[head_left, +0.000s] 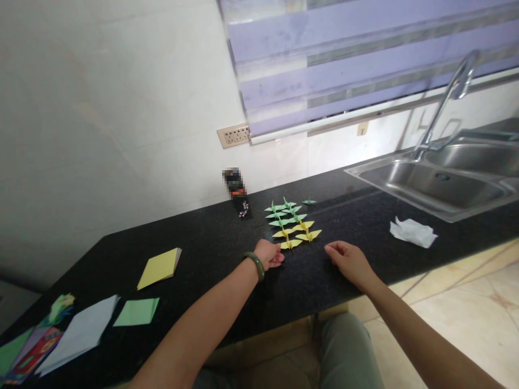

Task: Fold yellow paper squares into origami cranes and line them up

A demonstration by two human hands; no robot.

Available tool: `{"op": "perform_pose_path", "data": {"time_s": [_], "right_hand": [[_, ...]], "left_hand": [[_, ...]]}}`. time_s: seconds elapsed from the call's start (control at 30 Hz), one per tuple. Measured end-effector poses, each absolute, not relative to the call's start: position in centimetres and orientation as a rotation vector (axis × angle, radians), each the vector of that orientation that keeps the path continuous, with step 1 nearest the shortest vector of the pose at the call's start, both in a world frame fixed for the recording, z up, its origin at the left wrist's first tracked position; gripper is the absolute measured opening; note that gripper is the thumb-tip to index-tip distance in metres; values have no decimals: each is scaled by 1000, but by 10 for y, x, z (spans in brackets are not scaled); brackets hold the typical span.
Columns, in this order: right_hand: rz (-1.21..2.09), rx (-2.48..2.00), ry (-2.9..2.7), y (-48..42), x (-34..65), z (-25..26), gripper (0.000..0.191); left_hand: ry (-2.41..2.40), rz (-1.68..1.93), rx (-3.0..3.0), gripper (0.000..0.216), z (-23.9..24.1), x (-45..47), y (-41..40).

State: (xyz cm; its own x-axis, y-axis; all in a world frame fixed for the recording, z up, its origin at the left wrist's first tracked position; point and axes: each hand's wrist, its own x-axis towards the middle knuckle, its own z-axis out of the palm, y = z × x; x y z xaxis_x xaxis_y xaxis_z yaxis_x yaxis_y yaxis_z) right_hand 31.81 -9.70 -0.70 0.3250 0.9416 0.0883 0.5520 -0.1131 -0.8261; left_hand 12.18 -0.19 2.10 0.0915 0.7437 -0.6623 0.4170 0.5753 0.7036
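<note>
Folded paper cranes stand in two columns on the black counter, green cranes (278,222) behind and yellow cranes (308,236) in front. My left hand (269,254), with a green bangle (256,265) at the wrist, is at the front left of the group. Its fingers are closed at the wing tip of the nearest yellow paper crane (291,245). To the right of the cranes, my right hand (346,262) rests at the counter's front with fingers curled together, and nothing shows in them. A single small green crane (309,202) sits apart at the back right.
At left lie yellow paper squares (159,268), green paper (137,312), white sheets (83,332) and a colourful packet (34,354). A crumpled white tissue (412,232) is near the steel sink (405,181). A blurred-out dark object (235,183) stands against the wall.
</note>
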Motion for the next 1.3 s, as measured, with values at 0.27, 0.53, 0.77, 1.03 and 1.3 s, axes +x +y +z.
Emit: {"op": "perform_pose_path", "data": {"time_s": [0.27,0.53,0.77,1.03,1.3], "right_hand": [[571,-1766,-1364,-101,318,-8,35],[568,-1750,-1370,-101,318,-10,33],[568,-1762,-1372,-101,318,-10,33],[514,-1783,-1398,-102,315,-9,32],[203,-1749,-1017,-123,307,-9,34]], "left_hand": [[1601,323,1262,31,22,125,-9],[1650,260,1546,22,14,127,-4],[1635,219,1619,25,13,118,-3],[1593,278,1598,27,13,116,-7],[1453,516,1474,32,38,74,-18]]}}
